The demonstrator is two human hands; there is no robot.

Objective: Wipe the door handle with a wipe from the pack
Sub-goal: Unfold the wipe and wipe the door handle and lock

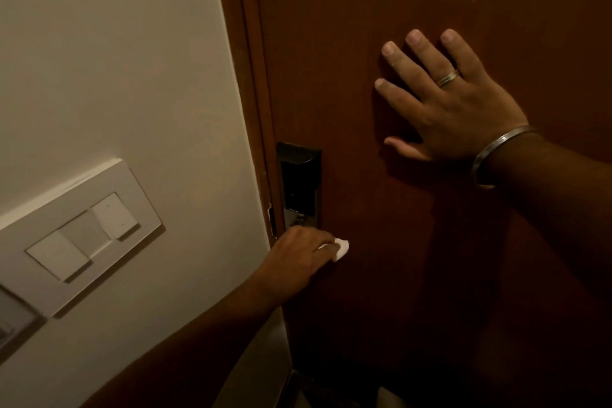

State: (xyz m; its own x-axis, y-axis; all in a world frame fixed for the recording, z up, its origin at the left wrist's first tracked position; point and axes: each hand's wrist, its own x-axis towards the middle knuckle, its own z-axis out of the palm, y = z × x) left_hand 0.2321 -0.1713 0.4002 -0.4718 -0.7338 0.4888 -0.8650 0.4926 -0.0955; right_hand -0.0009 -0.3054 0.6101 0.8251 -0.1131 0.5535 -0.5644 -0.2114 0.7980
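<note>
White wipe (341,250): bunched under the left hand (298,258), at the door's (381,291) left edge below the lock plate (299,182)
Left hand: fingers curled, clamped on it
Right hand (443,99): spread flat on the door

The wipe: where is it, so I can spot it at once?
Find the brown door, then the black lock plate at its left edge. Just below, the left hand clutches the wipe: the only white scrap against the dark wood.
</note>
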